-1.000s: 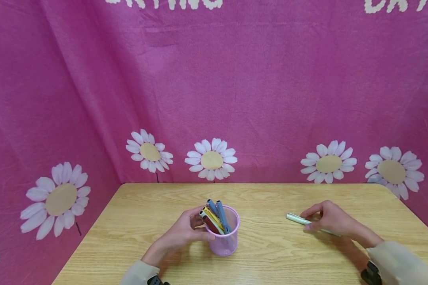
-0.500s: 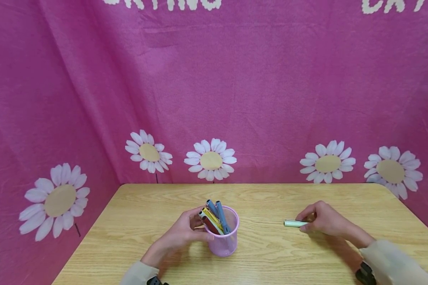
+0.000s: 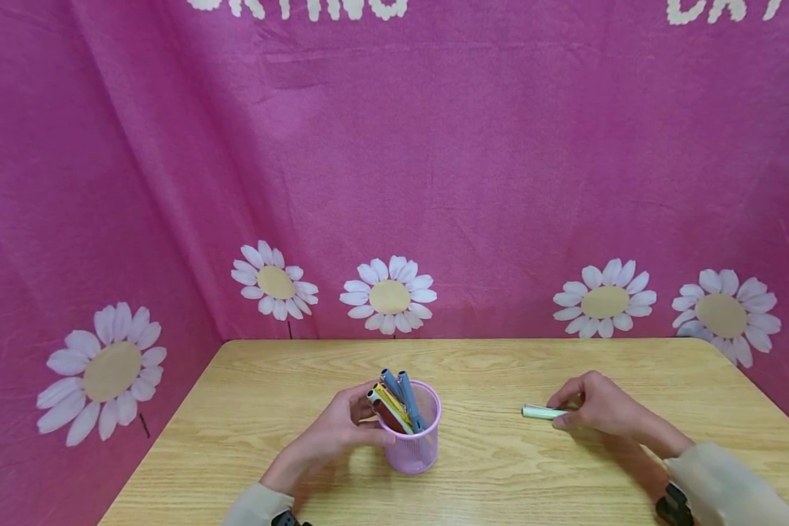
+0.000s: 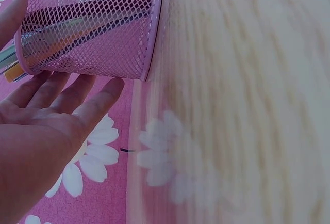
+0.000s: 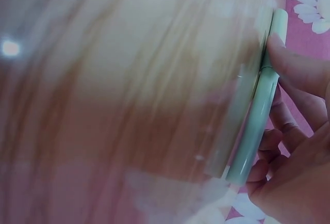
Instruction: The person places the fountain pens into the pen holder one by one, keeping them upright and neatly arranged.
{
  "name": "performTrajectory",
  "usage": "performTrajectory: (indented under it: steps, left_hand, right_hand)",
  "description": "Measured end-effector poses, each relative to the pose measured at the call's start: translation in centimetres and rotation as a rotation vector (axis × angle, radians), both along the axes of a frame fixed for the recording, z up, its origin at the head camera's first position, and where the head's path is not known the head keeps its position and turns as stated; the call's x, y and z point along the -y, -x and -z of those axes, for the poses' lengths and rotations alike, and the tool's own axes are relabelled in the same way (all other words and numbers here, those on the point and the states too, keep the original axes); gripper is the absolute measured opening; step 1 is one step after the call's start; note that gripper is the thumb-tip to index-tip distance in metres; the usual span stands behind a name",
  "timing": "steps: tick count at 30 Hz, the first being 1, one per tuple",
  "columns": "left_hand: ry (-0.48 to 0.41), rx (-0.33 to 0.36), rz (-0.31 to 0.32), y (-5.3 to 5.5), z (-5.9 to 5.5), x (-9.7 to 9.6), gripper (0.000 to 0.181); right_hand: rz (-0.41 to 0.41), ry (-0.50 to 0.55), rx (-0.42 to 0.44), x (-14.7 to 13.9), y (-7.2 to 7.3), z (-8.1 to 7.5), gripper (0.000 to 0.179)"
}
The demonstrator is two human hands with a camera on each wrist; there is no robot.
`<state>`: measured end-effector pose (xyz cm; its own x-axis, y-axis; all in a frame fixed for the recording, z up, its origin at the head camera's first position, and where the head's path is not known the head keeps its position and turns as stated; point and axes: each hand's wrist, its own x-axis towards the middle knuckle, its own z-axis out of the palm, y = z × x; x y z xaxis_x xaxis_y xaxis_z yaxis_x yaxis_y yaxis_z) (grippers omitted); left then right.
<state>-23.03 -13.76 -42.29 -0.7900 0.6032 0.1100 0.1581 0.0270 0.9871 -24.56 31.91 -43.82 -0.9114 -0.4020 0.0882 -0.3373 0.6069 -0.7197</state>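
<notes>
A pink mesh pen cup [image 3: 416, 454] stands upright on the wooden table. My left hand [image 3: 334, 431] holds it from the left, thumb on the near side and fingers behind. Inside lean several pens: blue-grey pens [image 3: 410, 402], a yellow pen [image 3: 394, 403] and a dark red pen [image 3: 386, 415] among them. Farther right, my right hand [image 3: 598, 408] pinches a pale green capped pen [image 5: 255, 123] between thumb and fingers. The pen lies nearly flat, close along the tabletop, its end pointing left toward the cup. In the head view, the hand hides its other half.
The light wood table [image 3: 473, 365] reaches back to a magenta cloth [image 3: 486, 183] printed with white daisies. More of that cloth hangs along the left side. A dark band [image 3: 674, 504] sits on the right wrist.
My right hand has shifted slightly left and turned the green pen from slanted to nearly level across the view. It then stays almost still. The left hand and cup have not moved.
</notes>
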Motion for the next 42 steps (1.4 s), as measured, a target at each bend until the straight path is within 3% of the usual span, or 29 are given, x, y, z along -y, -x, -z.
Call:
performTrajectory:
  steps: [7, 15, 26, 42]
  left_hand:
    - [0.003, 0.004, -0.013, 0.00, 0.13, -0.04, 0.077]
    - [-0.011, -0.005, 0.001, -0.05, 0.11, -0.02, 0.076]
    - [-0.017, -0.012, 0.001, 0.03, 0.15, -0.04, 0.077]
    - [-0.019, -0.018, -0.005, 0.01, 0.21, -0.05, 0.077]
  right_hand:
    - [-0.042, 0.026, -0.018, 0.56, 0.05, 0.22, 0.019]
    - [0.013, -0.024, -0.001, 0.16, 0.01, 0.10, 0.024]
    - [-0.012, -0.004, -0.007, 0.34, 0.05, 0.29, 0.021]
    - [0.014, -0.003, 0.024, 0.86, -0.04, 0.05, 0.015]
